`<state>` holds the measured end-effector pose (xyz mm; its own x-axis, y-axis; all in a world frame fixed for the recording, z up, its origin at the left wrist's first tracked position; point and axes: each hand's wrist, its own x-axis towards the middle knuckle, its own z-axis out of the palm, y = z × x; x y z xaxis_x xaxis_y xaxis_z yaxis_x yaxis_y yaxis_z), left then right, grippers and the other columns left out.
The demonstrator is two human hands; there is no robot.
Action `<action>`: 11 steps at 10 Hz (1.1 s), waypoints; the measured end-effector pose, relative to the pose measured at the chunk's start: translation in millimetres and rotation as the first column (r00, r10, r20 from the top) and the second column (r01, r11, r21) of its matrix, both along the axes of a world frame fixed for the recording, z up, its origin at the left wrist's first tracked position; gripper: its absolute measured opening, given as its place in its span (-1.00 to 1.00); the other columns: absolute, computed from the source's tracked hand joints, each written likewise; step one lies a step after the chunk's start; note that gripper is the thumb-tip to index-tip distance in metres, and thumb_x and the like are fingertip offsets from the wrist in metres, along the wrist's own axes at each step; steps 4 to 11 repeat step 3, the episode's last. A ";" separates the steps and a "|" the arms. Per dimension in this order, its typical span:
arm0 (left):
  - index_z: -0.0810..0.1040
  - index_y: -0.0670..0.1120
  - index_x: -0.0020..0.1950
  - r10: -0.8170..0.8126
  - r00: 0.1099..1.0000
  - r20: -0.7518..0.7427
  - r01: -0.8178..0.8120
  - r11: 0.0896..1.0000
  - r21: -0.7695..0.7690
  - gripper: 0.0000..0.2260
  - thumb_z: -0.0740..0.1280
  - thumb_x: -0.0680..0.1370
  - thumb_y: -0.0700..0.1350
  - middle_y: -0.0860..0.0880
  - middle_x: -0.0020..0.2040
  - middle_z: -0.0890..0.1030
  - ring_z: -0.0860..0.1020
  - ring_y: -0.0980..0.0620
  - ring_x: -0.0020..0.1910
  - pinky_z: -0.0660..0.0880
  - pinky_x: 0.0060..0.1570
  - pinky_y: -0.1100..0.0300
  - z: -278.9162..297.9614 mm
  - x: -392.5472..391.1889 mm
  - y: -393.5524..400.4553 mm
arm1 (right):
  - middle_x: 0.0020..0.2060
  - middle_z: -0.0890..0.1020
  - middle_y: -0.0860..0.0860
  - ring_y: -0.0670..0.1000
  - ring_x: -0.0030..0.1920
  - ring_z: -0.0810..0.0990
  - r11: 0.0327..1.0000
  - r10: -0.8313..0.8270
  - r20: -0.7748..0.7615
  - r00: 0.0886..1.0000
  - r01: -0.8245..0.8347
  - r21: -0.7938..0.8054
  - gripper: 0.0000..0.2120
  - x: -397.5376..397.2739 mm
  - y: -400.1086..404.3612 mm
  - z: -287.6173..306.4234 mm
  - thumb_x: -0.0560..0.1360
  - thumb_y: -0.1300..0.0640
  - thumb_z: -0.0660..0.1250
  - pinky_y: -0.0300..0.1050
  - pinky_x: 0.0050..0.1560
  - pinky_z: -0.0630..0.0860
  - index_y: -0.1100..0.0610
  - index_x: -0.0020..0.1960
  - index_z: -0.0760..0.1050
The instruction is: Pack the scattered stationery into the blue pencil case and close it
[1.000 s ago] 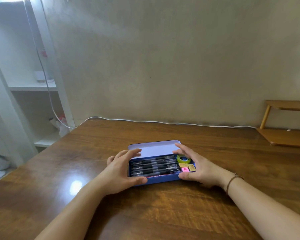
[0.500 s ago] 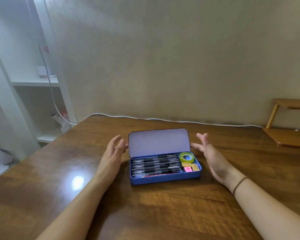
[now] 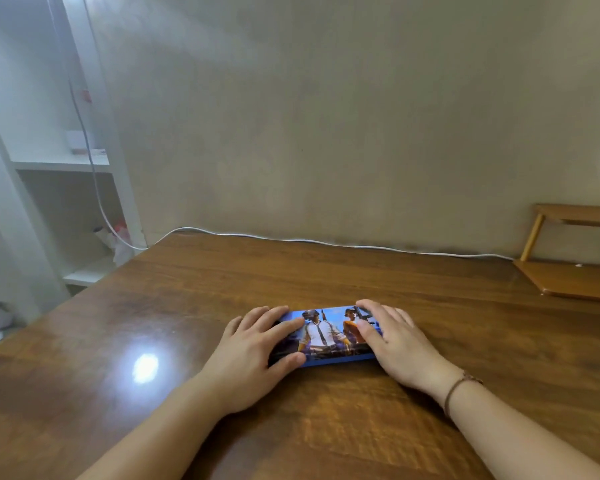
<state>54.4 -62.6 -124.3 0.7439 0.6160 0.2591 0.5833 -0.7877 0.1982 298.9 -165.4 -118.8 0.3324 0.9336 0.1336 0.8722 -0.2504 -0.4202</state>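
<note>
Under both hands, pencil case (image 3: pixel 329 336) crosswise

Room from my feed | plain beige wall (image 3: pixel 361 116) | wooden table (image 3: pixel 326 271) (glare spot at left) | white shelving unit (image 3: pixel 63 164) left | white cable (image 3: pixel 326 242) along wall | small wooden rack (image 3: pixel 575 271) right

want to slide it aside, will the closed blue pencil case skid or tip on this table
The blue pencil case lies flat and low, so tipping seems unlikely. The wooden table looks glossy, so it probably slides easily. It looks rigid, not floppy.
</note>
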 end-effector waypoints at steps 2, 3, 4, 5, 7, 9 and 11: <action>0.09 0.33 0.51 0.065 0.996 -0.063 -0.063 0.997 0.041 -0.28 -0.26 0.38 0.49 0.21 0.58 0.04 -0.11 0.03 0.58 -0.17 0.50 -0.13 4.0 0.5 -5.6 | 0.53 0.17 0.00 0.12 0.56 -0.05 0.975 -0.060 0.228 0.972 0.106 -0.194 -0.46 -13.6 -0.4 18.3 0.59 -0.24 -0.17 0.26 0.51 -0.09 -0.17 0.55 -0.07; 0.08 0.36 0.50 0.016 0.987 0.160 0.003 0.993 -0.118 -0.33 -0.15 0.41 0.52 0.25 0.57 0.01 -0.08 0.17 0.56 -0.06 0.51 0.00 -1.4 -7.7 -7.1 | 0.55 0.07 -0.04 0.09 0.56 -0.10 0.994 -0.078 0.092 0.993 0.085 -0.073 -0.32 -14.2 -10.5 21.6 0.51 -0.38 -0.13 0.19 0.51 -0.07 -0.15 0.55 -0.11; 0.08 0.36 0.50 0.016 0.987 0.160 0.003 0.993 -0.118 -0.33 -0.15 0.41 0.52 0.25 0.57 0.01 -0.08 0.17 0.56 -0.06 0.51 0.00 -1.4 -7.7 -7.1 | 0.55 0.07 -0.04 0.09 0.56 -0.10 0.994 -0.078 0.092 0.993 0.085 -0.073 -0.32 -14.2 -10.5 21.6 0.51 -0.38 -0.13 0.19 0.51 -0.07 -0.15 0.55 -0.11; 0.08 0.36 0.50 0.016 0.987 0.160 0.003 0.993 -0.118 -0.33 -0.15 0.41 0.52 0.25 0.57 0.01 -0.08 0.17 0.56 -0.06 0.51 0.00 -1.4 -7.7 -7.1 | 0.55 0.07 -0.04 0.09 0.56 -0.10 0.994 -0.078 0.092 0.993 0.085 -0.073 -0.32 -14.2 -10.5 21.6 0.51 -0.38 -0.13 0.19 0.51 -0.07 -0.15 0.55 -0.11; 0.08 0.36 0.50 0.016 0.987 0.160 0.003 0.993 -0.118 -0.33 -0.15 0.41 0.52 0.25 0.57 0.01 -0.08 0.17 0.56 -0.06 0.51 0.00 -1.4 -7.7 -7.1 | 0.55 0.07 -0.04 0.09 0.56 -0.10 0.994 -0.078 0.092 0.993 0.085 -0.073 -0.32 -14.2 -10.5 21.6 0.51 -0.38 -0.13 0.19 0.51 -0.07 -0.15 0.55 -0.11; 0.08 0.36 0.50 0.016 0.987 0.160 0.003 0.993 -0.118 -0.33 -0.15 0.41 0.52 0.25 0.57 0.01 -0.08 0.17 0.56 -0.06 0.51 0.00 -1.4 -7.7 -7.1 | 0.55 0.07 -0.04 0.09 0.56 -0.10 0.994 -0.078 0.092 0.993 0.085 -0.073 -0.32 -14.2 -10.5 21.6 0.51 -0.38 -0.13 0.19 0.51 -0.07 -0.15 0.55 -0.11; 0.08 0.36 0.50 0.016 0.987 0.160 0.003 0.993 -0.118 -0.33 -0.15 0.41 0.52 0.25 0.57 0.01 -0.08 0.17 0.56 -0.06 0.51 0.00 -1.4 -7.7 -7.1 | 0.55 0.07 -0.04 0.09 0.56 -0.10 0.994 -0.078 0.092 0.993 0.085 -0.073 -0.32 -14.2 -10.5 21.6 0.51 -0.38 -0.13 0.19 0.51 -0.07 -0.15 0.55 -0.11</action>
